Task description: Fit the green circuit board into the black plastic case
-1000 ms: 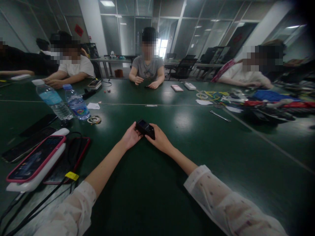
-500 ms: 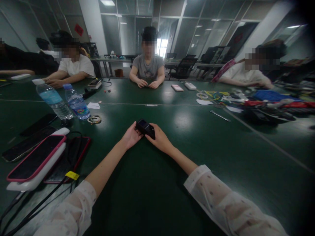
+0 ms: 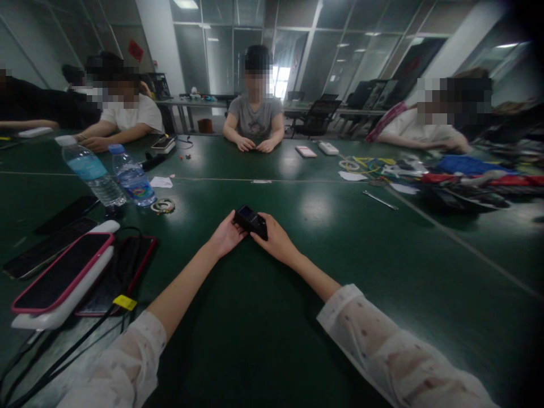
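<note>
Before grey glass partitions [image 3: 206, 65], at a long, glossy dark-green desk [image 3: 382, 255], holds a small black box-shaped device [image 3: 250, 222] with a little dark screen, over the near part of the desk and short of the pale seam. Cups its left end in the left-hand grip [image 3: 227, 233], half open at the palm, with curled fingers behind and partly hidden; clasps its right end in the right-hand grip [image 3: 274, 236], closed around the side. Wears sheer white dotted sleeves [image 3: 389, 345]. Shows at left a clear plastic bottle with a white cap [image 3: 96, 175] near a blue-capped one [image 3: 134, 175]. Nearer, a pink-cased phone [image 3: 63, 272] on a white slab [image 3: 80, 294], beside black cables with a yellow tag [image 3: 124, 302]. At right, a slim silver metal tool [image 3: 380, 200] near a jumble of coloured cords and cloth [image 3: 471, 173]. Opposite, a seated person in a grey T-shirt [image 3: 255, 116], with both hands at the desk's edge.
</note>
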`<state>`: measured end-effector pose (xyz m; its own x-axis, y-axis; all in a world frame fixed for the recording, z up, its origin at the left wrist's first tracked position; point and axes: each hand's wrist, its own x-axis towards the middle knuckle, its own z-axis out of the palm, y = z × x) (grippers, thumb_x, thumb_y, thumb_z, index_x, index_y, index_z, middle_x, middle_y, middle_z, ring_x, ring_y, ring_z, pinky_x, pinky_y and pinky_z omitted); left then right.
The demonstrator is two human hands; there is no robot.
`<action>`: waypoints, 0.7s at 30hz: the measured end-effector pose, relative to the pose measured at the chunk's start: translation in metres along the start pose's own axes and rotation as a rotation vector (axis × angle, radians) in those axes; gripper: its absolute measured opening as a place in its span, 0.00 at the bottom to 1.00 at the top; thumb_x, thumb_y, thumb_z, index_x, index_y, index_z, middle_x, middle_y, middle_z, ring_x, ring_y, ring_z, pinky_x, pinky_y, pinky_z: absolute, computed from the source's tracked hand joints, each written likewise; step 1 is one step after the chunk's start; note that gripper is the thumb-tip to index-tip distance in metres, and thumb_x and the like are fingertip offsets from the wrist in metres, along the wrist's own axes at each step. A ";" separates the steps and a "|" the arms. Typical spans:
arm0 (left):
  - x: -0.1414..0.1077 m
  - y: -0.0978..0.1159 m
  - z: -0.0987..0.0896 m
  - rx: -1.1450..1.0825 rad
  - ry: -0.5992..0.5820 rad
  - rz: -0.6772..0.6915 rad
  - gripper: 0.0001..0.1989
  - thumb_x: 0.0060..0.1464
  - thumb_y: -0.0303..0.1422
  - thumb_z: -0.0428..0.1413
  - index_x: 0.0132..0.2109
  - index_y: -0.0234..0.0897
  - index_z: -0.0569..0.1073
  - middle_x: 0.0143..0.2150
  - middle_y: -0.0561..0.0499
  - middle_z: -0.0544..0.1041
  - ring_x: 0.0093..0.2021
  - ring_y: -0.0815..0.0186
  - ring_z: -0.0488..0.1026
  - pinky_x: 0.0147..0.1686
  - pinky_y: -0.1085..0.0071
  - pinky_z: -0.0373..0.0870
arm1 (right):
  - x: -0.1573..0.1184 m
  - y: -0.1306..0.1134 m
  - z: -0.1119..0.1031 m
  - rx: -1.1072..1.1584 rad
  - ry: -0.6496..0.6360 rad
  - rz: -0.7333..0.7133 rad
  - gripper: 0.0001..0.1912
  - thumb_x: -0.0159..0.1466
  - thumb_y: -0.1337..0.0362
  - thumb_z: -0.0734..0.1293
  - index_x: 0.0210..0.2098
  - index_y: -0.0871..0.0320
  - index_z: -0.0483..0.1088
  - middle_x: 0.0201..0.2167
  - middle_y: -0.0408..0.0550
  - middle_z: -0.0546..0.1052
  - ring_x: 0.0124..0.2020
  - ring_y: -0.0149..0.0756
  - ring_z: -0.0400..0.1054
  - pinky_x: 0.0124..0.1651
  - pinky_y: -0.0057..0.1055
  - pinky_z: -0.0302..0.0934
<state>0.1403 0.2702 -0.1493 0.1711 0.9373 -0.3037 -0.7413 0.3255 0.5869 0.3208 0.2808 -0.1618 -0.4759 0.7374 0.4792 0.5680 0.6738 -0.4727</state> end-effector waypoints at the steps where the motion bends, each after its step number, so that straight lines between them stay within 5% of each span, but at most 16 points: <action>1: 0.000 0.000 0.000 0.003 -0.003 -0.001 0.11 0.60 0.38 0.50 0.41 0.35 0.72 0.34 0.46 0.76 0.39 0.64 0.74 0.47 0.67 0.68 | 0.000 0.000 0.000 0.003 -0.001 0.001 0.29 0.62 0.59 0.66 0.59 0.59 0.54 0.54 0.59 0.68 0.54 0.48 0.66 0.57 0.48 0.63; 21: -0.002 0.001 0.003 0.007 0.009 -0.001 0.11 0.60 0.37 0.50 0.42 0.34 0.71 0.35 0.46 0.75 0.40 0.64 0.73 0.48 0.67 0.67 | 0.000 -0.001 -0.001 0.024 -0.005 0.014 0.29 0.62 0.59 0.66 0.59 0.57 0.54 0.54 0.58 0.68 0.53 0.48 0.67 0.55 0.50 0.64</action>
<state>0.1412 0.2686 -0.1462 0.1659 0.9358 -0.3111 -0.7369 0.3273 0.5915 0.3209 0.2806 -0.1605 -0.4712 0.7470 0.4689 0.5582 0.6642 -0.4972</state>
